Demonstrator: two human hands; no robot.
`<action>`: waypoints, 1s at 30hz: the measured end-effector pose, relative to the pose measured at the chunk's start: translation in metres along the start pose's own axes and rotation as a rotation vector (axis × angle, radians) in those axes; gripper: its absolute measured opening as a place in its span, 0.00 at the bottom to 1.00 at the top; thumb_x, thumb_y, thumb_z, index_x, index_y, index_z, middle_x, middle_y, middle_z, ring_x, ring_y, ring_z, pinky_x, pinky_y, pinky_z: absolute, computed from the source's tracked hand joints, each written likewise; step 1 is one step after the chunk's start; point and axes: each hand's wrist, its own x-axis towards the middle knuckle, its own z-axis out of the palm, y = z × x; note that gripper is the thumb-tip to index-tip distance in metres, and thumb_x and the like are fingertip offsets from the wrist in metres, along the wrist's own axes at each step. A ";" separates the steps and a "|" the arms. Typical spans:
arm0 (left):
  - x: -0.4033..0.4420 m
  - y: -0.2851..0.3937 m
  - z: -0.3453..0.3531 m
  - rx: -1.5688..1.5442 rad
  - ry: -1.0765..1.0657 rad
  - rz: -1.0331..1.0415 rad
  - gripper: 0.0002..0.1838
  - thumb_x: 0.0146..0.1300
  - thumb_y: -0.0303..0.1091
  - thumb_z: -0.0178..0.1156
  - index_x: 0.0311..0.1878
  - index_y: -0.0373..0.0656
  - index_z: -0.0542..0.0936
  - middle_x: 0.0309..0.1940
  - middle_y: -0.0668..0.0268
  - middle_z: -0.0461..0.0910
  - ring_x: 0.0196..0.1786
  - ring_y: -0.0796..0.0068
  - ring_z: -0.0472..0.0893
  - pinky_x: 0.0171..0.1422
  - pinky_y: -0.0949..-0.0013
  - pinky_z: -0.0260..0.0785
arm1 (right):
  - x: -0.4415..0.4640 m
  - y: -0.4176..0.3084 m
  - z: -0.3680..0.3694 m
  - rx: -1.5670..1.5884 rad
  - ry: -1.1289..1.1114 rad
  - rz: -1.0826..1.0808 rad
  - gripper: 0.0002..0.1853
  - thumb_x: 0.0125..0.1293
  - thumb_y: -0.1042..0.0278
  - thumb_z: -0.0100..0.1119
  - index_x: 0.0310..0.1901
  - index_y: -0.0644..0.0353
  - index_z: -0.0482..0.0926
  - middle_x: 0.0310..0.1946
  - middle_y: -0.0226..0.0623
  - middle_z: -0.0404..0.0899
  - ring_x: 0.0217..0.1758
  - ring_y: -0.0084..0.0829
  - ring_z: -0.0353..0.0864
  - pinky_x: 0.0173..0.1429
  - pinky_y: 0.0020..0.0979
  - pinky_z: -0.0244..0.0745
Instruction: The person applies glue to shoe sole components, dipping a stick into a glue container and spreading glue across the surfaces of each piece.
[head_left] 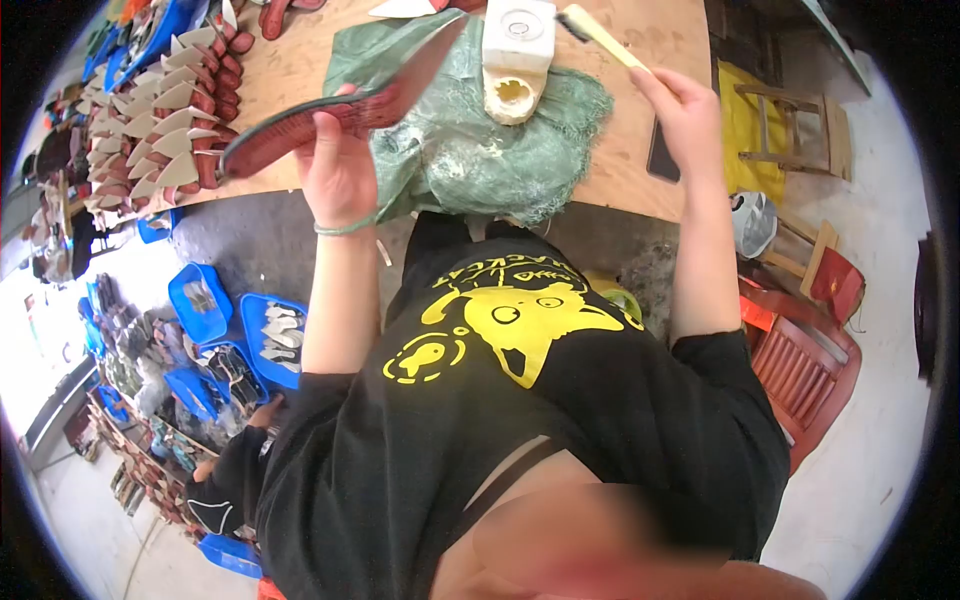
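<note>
My left hand (pixel 338 170) is closed around a long dark-red shoe sole (pixel 398 98) with a dark edge, thumb pressed on its side. The sole is held tilted above the table, its far end raised to the right. In my right hand (pixel 690 115) is a brush (pixel 612 38) with a pale yellow handle and dark bristles, pointing up and left. Between the hands, a white plastic container (pixel 520 40) with a cut opening rests on a crumpled green plastic sack (pixel 450 150). The sole and brush are apart from the container.
Rows of dark-red pieces with pale pointed flaps (pixel 165 130) cover the left of the wooden table (pixel 285 60). A dark phone (pixel 660 155) lies by the right edge. Blue baskets (pixel 200 300) stand on the floor left, near another person's sleeve (pixel 225 485). A red chair (pixel 800 350) stands right.
</note>
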 end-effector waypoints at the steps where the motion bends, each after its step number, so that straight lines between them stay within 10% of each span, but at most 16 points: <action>1: 0.003 0.003 0.007 0.294 -0.094 0.171 0.08 0.69 0.26 0.55 0.48 0.40 0.80 0.50 0.59 0.81 0.56 0.61 0.78 0.65 0.53 0.67 | 0.000 0.007 -0.006 0.141 -0.017 -0.017 0.14 0.63 0.60 0.65 0.44 0.63 0.85 0.32 0.30 0.86 0.34 0.18 0.79 0.41 0.22 0.72; 9: 0.016 0.032 0.027 1.304 -0.824 0.447 0.12 0.48 0.21 0.63 0.39 0.35 0.81 0.42 0.54 0.83 0.46 0.60 0.83 0.48 0.67 0.75 | 0.005 -0.023 0.015 0.152 -0.400 -0.192 0.12 0.66 0.67 0.62 0.45 0.66 0.84 0.35 0.28 0.85 0.40 0.17 0.78 0.45 0.21 0.71; 17: 0.012 0.024 0.015 1.282 -0.738 0.536 0.17 0.44 0.24 0.63 0.41 0.42 0.85 0.35 0.64 0.79 0.37 0.67 0.79 0.40 0.71 0.72 | 0.025 -0.022 0.031 -0.115 -0.480 -0.331 0.13 0.64 0.63 0.65 0.45 0.63 0.84 0.32 0.31 0.86 0.34 0.17 0.78 0.40 0.23 0.72; 23: 0.004 0.027 0.016 1.245 -0.773 0.527 0.18 0.43 0.24 0.65 0.42 0.44 0.86 0.35 0.64 0.79 0.37 0.67 0.80 0.40 0.70 0.73 | 0.074 -0.043 0.013 -0.320 0.027 -0.498 0.14 0.62 0.58 0.64 0.42 0.60 0.86 0.27 0.45 0.84 0.27 0.34 0.82 0.32 0.31 0.73; 26: 0.009 0.026 0.005 1.283 -0.783 0.496 0.16 0.44 0.25 0.64 0.41 0.45 0.86 0.36 0.64 0.80 0.37 0.66 0.79 0.40 0.69 0.73 | 0.061 -0.050 0.021 -0.157 -0.223 -0.439 0.16 0.63 0.58 0.66 0.44 0.62 0.85 0.34 0.34 0.86 0.33 0.21 0.81 0.38 0.26 0.73; 30: 0.017 0.025 -0.006 1.286 -0.834 0.512 0.17 0.45 0.25 0.63 0.42 0.46 0.85 0.36 0.64 0.80 0.36 0.65 0.79 0.39 0.68 0.73 | 0.016 -0.058 0.091 -0.245 -0.281 -0.648 0.15 0.62 0.51 0.63 0.37 0.54 0.85 0.25 0.39 0.81 0.25 0.34 0.78 0.32 0.34 0.72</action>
